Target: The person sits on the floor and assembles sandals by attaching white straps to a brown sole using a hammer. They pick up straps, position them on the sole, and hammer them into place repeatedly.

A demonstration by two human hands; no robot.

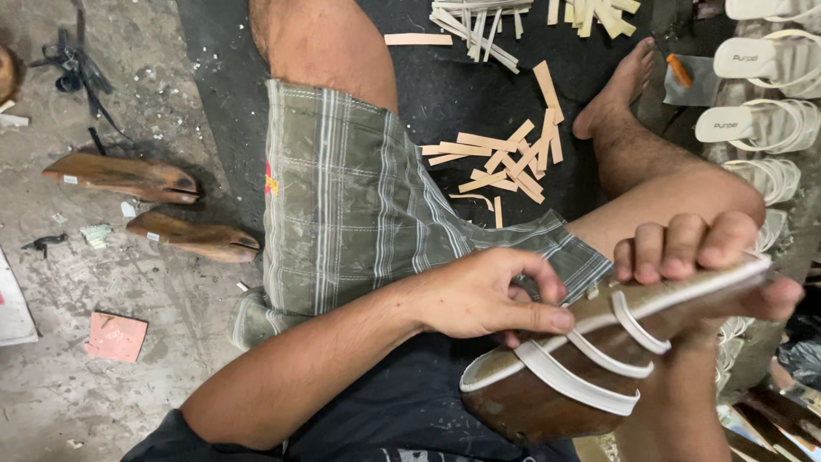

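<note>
Right hand (701,257) clenches the strapped sandal (590,359) on its wooden last over the lap; left hand (487,295) pinches at the white sole edge (fingertips pressed on). Tan strips (505,158) lie on the mat beyond.

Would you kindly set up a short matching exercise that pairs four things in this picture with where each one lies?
Things:
1. Two wooden shoe lasts
2. Loose tan strips
3. Row of finished white sandals
4. Strapped sandal on a last

Places:
A. Along the right edge of the view
B. Held between the left hand and the right hand
C. On the concrete floor at the left
D. On the dark mat between the person's legs

Pairs: 1-C, 2-D, 3-A, 4-B
</note>
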